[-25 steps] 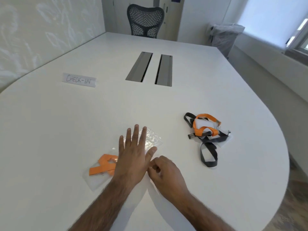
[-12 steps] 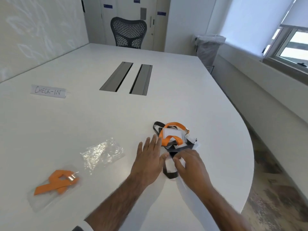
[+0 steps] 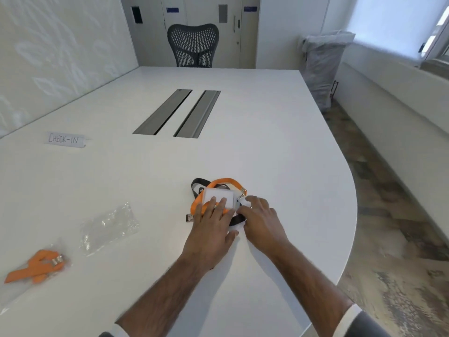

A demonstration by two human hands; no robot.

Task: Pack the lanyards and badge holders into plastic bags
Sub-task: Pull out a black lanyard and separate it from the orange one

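Left hand grip: my left hand (image 3: 211,224) lies flat, palm down, fingers spread and nearly straight; it presses on the pile and grasps nothing.
Right hand grip: my right hand (image 3: 261,221) is loosely curled, fingertips down beside the badge holder; whether it pinches anything I cannot tell.
Badge holder: a pale badge holder (image 3: 218,196) sits on top of the pile, two left fingertips resting on its near edge.
Orange lanyard: the orange lanyard (image 3: 224,181) loops around the holder, its metal clip at the right end just beyond my right fingertips.
Black lanyard: a black lanyard (image 3: 198,184) lies under the orange one, partly hidden by both hands.
Empty bag: a crinkled clear bag (image 3: 109,227) lies flat to the left, apart from the pile.
Packed bag: another bag (image 3: 36,266) at far left holds a folded orange strap.
Table: a white table (image 3: 279,147) carries everything, with a "CHECK-IN" label (image 3: 64,138) farther back on the left.
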